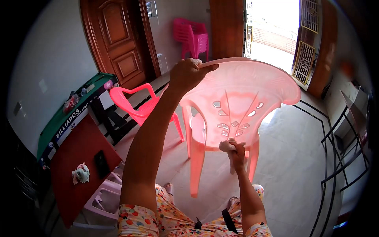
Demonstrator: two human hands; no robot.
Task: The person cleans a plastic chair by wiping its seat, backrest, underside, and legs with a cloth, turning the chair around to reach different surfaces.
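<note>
A pale pink plastic armchair (241, 104) stands in front of me, the back of its backrest facing me. My left hand (189, 73) is closed around the top left edge of that backrest. Low on the same backrest, near its cut-out pattern, my right hand (237, 155) is closed on a whitish bunched cloth (226, 146). The cloth appears to touch the plastic at the lower edge. Part of the seat is hidden behind the backrest.
A brighter pink chair (136, 104) stands just left. Further left are a red table (81, 148) with a phone (102, 164) and crumpled cloth (81, 173), and a billiards table (67, 118). Stacked pink chairs (192, 39) stand behind; a black metal frame (347, 146) is right.
</note>
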